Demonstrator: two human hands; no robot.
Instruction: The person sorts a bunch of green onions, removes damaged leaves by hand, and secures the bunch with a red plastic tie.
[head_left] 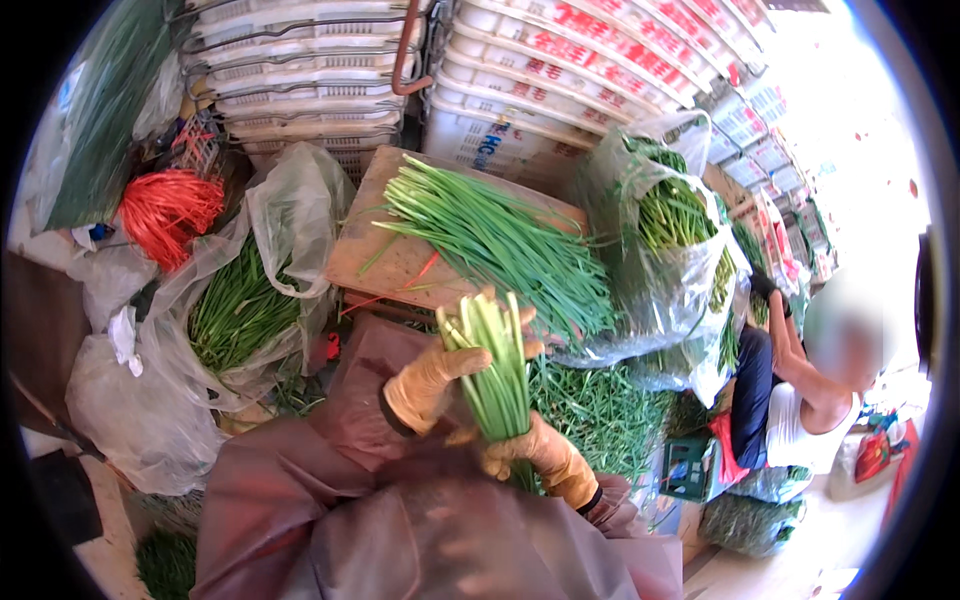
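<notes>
A bunch of garlic chives (500,385) stands nearly upright in front of me, its pale cut ends at the top. My left hand (425,385), in a tan glove, grips its upper part, thumb across the near side and fingers around the back. Lower down, my right hand (550,460), gloved likewise, wraps around the greener part. Just beyond lies a loose pile of garlic chives (500,235) on a wooden board (365,250). An orange-red strip (428,266) rests on the board beside the pile.
Plastic bags of greens flank the board, one at left (185,300) and one at right (655,290). Red ties (172,212) hang at far left. Stacked white crates (530,130) stand behind. Leaf trimmings (600,410) cover the floor. Another person (810,410) sits at right.
</notes>
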